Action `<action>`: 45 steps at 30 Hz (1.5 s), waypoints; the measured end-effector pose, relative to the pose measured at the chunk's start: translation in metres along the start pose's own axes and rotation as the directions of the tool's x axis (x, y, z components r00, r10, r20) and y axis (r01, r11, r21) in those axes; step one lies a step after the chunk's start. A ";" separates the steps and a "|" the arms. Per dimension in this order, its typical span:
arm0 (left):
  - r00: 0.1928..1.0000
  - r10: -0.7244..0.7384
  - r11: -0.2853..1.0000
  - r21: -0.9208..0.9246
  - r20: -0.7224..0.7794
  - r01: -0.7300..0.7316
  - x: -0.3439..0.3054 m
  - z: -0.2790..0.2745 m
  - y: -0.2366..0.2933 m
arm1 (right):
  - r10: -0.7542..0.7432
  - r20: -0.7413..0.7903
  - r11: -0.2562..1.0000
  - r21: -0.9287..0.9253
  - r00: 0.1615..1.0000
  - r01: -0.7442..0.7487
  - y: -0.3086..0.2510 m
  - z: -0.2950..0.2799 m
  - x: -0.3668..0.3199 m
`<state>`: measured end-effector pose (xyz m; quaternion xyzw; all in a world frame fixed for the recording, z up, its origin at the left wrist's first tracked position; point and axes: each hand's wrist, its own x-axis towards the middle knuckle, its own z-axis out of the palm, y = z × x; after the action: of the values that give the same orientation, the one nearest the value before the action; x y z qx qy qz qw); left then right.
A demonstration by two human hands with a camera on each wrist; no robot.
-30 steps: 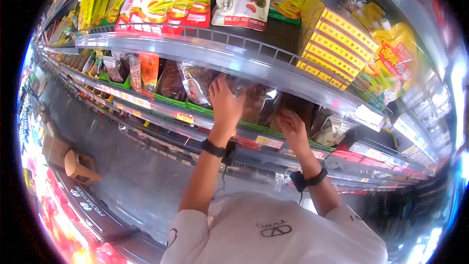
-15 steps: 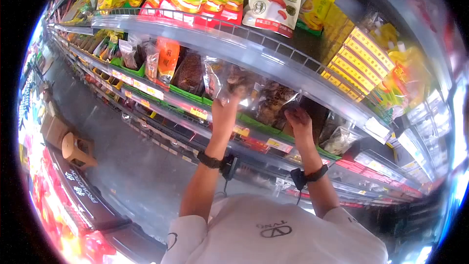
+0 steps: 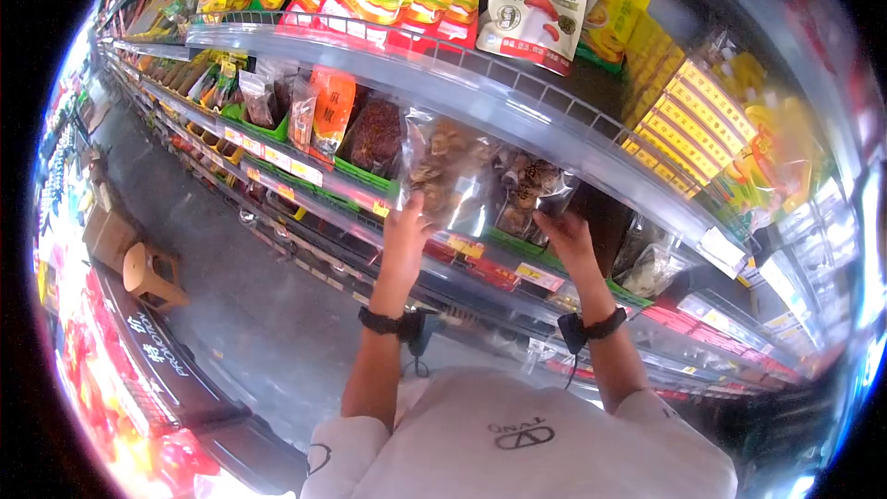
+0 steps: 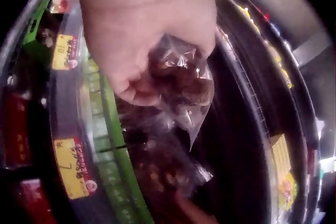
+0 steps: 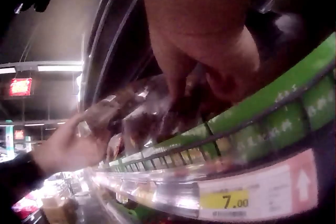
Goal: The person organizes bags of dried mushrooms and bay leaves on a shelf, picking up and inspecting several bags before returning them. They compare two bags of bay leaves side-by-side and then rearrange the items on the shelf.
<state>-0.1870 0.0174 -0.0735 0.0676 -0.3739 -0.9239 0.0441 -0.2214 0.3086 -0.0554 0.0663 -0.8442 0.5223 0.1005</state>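
A clear plastic bag of brown dried pieces stands tilted up at the shelf front. My left hand grips its lower left edge, fingers curled into the film in the left wrist view. Just right of it, a second clear bag of darker dried pieces lies in the green-edged tray. At that bag's right edge, my right hand pinches the plastic between thumb and fingers. In the right wrist view the right hand points down over the tray, partly in shadow.
Close above both hands runs the upper shelf's clear front edge and wire rail, holding seasoning pouches and yellow boxes. Left along the lower shelf are an orange packet and a dark-red bag. A stool stands on the floor.
My left hand has come back from deep in the shelf, drawing the bag of brown pieces forward and upright. My right hand has moved onto the darker bag's edge. The head view has shifted.
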 end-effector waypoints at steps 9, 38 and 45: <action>0.960 -0.050 0.950 -0.283 0.274 0.131 -0.027 -0.001 0.015 | -0.162 -0.021 0.929 0.333 0.987 0.160 -0.043 0.031 -0.016; 0.979 0.125 0.479 0.854 0.164 -0.204 -0.050 0.021 -0.082 | 0.505 0.128 0.596 0.663 0.853 -0.453 -0.036 -0.033 -0.106; 0.881 -0.413 0.863 0.409 0.230 0.298 -0.075 0.046 -0.028 | 0.454 0.131 0.600 0.687 0.882 -0.411 -0.037 -0.049 -0.118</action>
<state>-0.1212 0.0791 -0.0533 -0.0024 -0.5204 -0.8298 -0.2015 -0.0942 0.3369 -0.0303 -0.1219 -0.5711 0.8109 -0.0372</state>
